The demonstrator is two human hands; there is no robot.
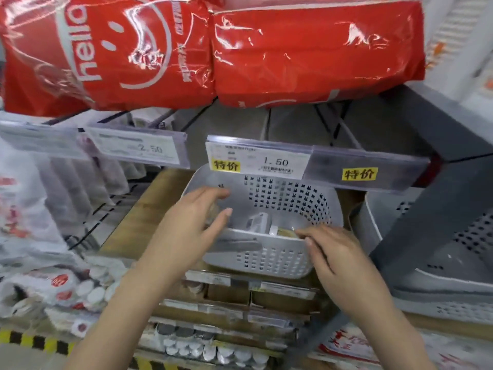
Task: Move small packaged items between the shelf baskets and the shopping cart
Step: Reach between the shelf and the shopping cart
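While both hands reach into the basket [266, 209] on the wooden shelf [144, 209], the step in hand looks like picking small packs out of it for the cart, which is out of view. Over the basket's left side the left hand [192, 225] has its fingers spread and loosely bent; something pale and blurred sits under the palm, and I cannot tell whether it is held. At the near rim the right hand [336, 252] curls its fingertips over the edge, beside a yellowish pack [286, 232]; whether they pinch the pack or only grip the rim is unclear.

Next, one hand likely needs to close on a pack and lift it clear of the rim, while the other steadies the light basket.

Pale grey and perforated, the basket sits below a 1.50 price tag [277, 162]. Few packs remain: a whitish one [257, 221] near the middle and the yellowish one at the front wall.
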